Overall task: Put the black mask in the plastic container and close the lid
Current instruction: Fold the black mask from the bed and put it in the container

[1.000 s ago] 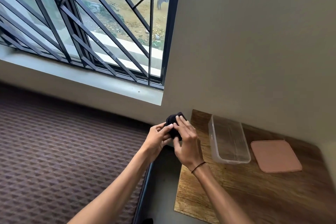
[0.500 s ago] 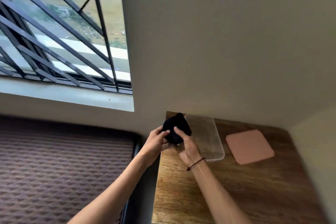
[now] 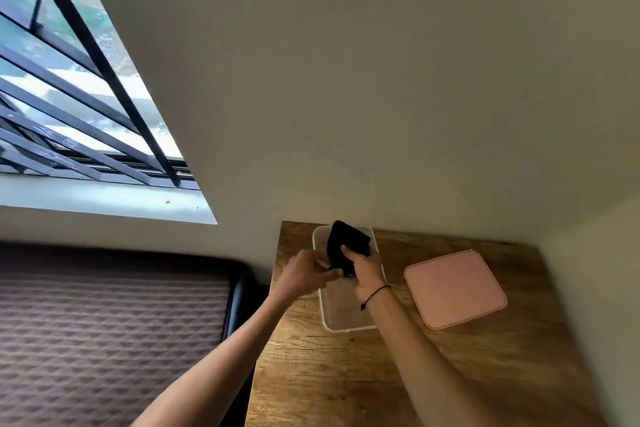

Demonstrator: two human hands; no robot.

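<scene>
so both hands moved over: the black mask [image 3: 347, 246], pinched by the right hand [image 3: 363, 270] and left hand [image 3: 304, 274], now sits above the plastic container [image 3: 341, 315] instead of left of it.

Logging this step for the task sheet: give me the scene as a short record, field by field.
mask: black mask, folded, held over the far end of the container
container: clear plastic container, open, on the wooden table
lid: pink lid, flat on the table, right of the container, apart from it
left hand: left hand pinches the mask's near edge
right hand: right hand grips the mask
task state: mask not yet released; lid off
</scene>
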